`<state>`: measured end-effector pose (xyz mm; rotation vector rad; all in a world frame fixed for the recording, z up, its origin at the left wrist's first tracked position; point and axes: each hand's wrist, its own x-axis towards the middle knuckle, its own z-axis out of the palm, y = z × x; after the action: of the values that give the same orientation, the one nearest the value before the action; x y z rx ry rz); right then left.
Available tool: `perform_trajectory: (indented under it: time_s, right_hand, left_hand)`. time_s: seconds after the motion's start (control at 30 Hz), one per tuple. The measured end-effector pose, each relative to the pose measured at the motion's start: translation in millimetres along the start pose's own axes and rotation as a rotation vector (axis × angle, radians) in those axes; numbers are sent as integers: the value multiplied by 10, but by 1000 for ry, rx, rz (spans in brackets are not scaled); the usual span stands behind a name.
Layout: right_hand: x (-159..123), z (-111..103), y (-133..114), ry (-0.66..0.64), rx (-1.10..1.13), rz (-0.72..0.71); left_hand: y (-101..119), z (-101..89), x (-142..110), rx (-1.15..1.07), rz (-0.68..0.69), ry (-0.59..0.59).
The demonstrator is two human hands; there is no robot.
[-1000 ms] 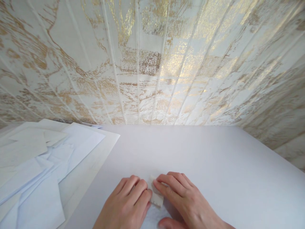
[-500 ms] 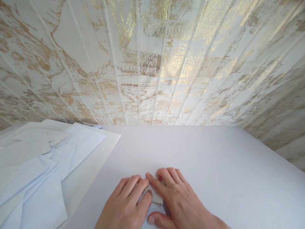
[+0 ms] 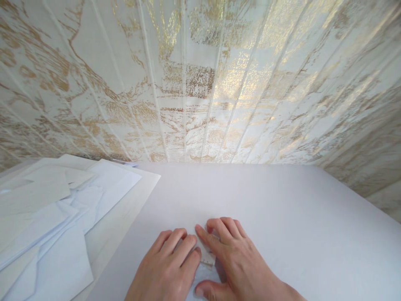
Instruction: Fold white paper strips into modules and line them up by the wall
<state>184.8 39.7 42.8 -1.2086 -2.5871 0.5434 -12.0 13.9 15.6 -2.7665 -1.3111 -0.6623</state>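
A small piece of white paper [image 3: 207, 255], with a row of fine dark marks near one edge, lies on the table between my hands. My left hand [image 3: 166, 263] rests on its left side, fingers bent and close together, thumb tip on the paper. From the right, my right hand [image 3: 234, 255] holds it, the forefinger reaching its top edge and the thumb lower down near its bottom part. The other right fingers curl on the table. My hands cover much of the paper, so its full outline and any folds are hidden.
A loose heap of white paper sheets and scraps [image 3: 62, 217] covers the left side of the white table [image 3: 269, 196]. Behind the table hangs a white curtain [image 3: 200, 83] with a gold pattern, reaching round to the right edge.
My right hand has shifted very slightly upward on the paper. The whole view has drifted a little; both hands keep their hold.
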Motion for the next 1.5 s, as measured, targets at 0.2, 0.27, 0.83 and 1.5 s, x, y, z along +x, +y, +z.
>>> perform_trajectory:
  time_s: [0.2, 0.27, 0.83, 1.5]
  right_hand:
    - [-75, -73, 113, 33, 173, -72]
    - [-84, -43, 137, 133, 219, -79]
    - [-76, -55, 121, 102, 383, 183]
    - [-54, -20, 30, 83, 169, 206]
  left_hand:
    - [-53, -48, 29, -113, -67, 48]
    - [-54, -49, 19, -137, -124, 49]
    - [38, -93, 1, -69, -231, -117]
    - [148, -98, 61, -115, -302, -79]
